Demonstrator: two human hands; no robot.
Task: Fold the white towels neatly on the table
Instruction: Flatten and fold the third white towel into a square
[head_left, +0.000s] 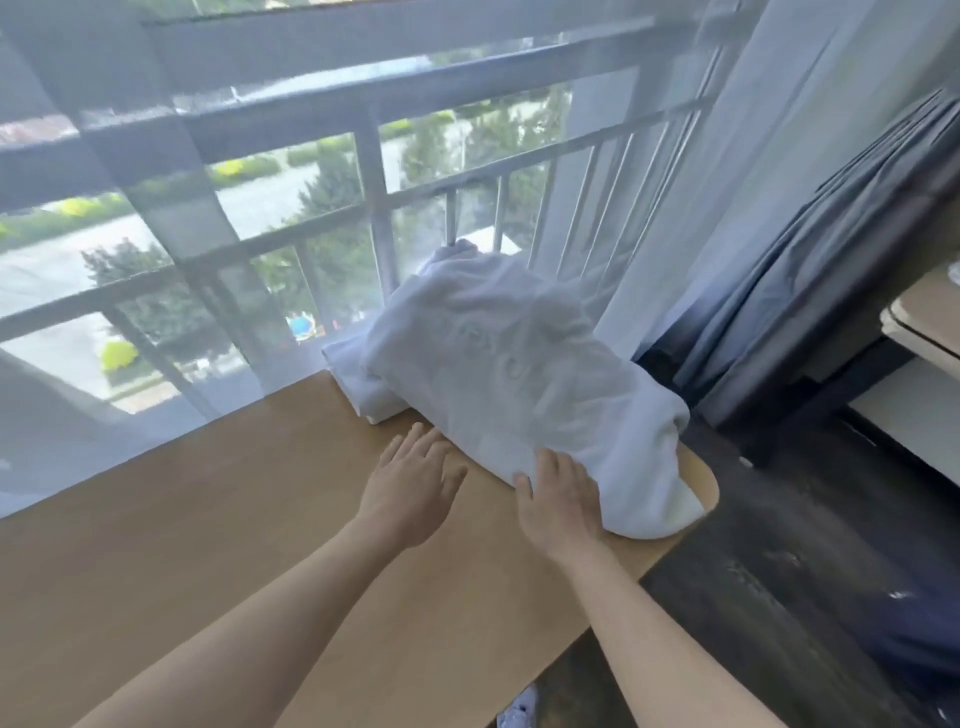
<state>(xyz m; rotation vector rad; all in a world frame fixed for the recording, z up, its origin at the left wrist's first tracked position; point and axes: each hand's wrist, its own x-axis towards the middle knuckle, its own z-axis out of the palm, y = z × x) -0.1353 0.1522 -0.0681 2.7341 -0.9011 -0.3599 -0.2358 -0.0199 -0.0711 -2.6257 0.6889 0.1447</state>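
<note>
A heap of white towels lies bunched at the far right corner of the wooden table, leaning against the window. A smaller folded white towel peeks out from under its left side. My right hand rests with straight fingers on the near edge of the heap. My left hand hovers flat over the table just left of the heap, fingers spread, holding nothing.
A sheer white curtain and a grey drape hang right behind the towels. The table's rounded right corner drops to a dark floor. A pale shelf stands at the far right.
</note>
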